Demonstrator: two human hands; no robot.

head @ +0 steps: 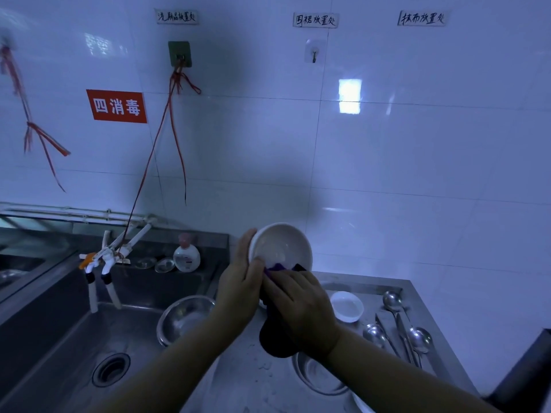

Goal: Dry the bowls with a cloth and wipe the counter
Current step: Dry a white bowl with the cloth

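White bowl [280,245] gripped by left hand [240,289] above the counter [253,380], tilted, opening toward camera. Purple cloth [278,267] pinched by right hand [301,305] at bowl's 6 o'clock rim. Second small bowl [347,307] at 4 o'clock on counter.

Dim, blue-tinted wide-angle view; window glare on wall tiles [349,96], edges curved and soft.

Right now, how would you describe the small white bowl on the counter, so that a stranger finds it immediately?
Start at the steel counter right of the sink. The small white bowl sits upright there, just left of the spoons. Unlike the white bowl held in the hands, nobody touches it.
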